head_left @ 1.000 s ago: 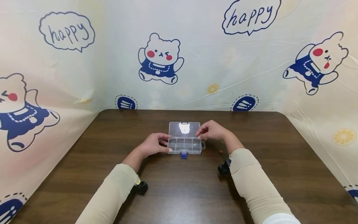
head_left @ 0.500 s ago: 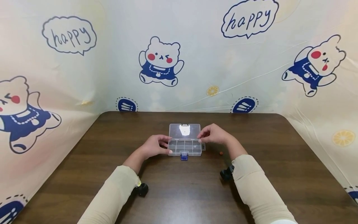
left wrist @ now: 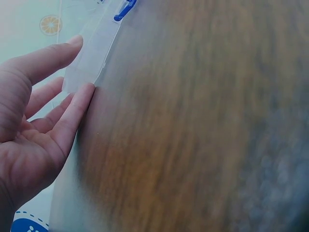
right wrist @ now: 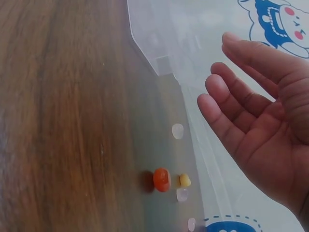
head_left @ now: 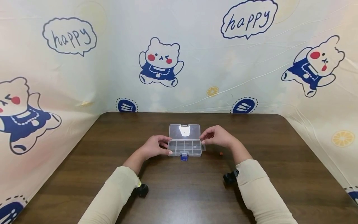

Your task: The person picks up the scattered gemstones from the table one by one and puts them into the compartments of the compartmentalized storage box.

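Left hand (head_left: 153, 145) grips the left end of a lid-up clear box (head_left: 180, 143) on the table (head_left: 179, 193); right hand (head_left: 217, 136), loose and empty, is just beside its right end. Steady bracing and a light pinch should suit the nearby orange piece (right wrist: 162, 180).

One box (head_left: 193, 154), one orange piece (right wrist: 161, 180), one yellow piece (right wrist: 185, 180), three loose pale pieces (right wrist: 177, 131)

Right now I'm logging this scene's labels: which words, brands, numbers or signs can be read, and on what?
"happy": left speech bubble on the backdrop.
"happy": right speech bubble on the backdrop.
Blue ovals: no readable word.
Clear box: no lettering can be made out.
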A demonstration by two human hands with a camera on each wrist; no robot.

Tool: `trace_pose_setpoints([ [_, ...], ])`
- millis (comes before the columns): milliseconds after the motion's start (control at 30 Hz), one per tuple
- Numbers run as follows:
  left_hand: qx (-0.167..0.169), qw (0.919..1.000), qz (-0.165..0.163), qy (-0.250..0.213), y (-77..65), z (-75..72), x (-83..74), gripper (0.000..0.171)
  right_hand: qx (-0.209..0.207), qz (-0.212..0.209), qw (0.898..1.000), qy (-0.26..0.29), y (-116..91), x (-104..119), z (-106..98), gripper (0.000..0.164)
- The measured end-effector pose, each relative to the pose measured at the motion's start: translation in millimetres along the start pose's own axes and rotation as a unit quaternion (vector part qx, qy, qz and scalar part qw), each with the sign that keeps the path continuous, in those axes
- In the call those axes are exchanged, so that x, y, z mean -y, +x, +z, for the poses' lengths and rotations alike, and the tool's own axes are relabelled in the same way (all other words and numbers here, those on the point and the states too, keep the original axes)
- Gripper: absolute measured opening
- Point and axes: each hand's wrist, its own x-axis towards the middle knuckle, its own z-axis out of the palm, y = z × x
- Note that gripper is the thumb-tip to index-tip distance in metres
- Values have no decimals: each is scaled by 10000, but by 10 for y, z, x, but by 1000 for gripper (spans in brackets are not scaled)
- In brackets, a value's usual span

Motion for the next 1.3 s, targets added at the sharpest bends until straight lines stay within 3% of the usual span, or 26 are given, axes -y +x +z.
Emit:
trace_pose_setpoints([
  [467,-29,10000,-84,0,-41,1,7,62,-223,78,9997,-75,-147,-45,-51,24],
  [1300,7,10000,-48,6,-19,11,-17,62,-401,-177,9990,4,-433,-188,-243,32],
])
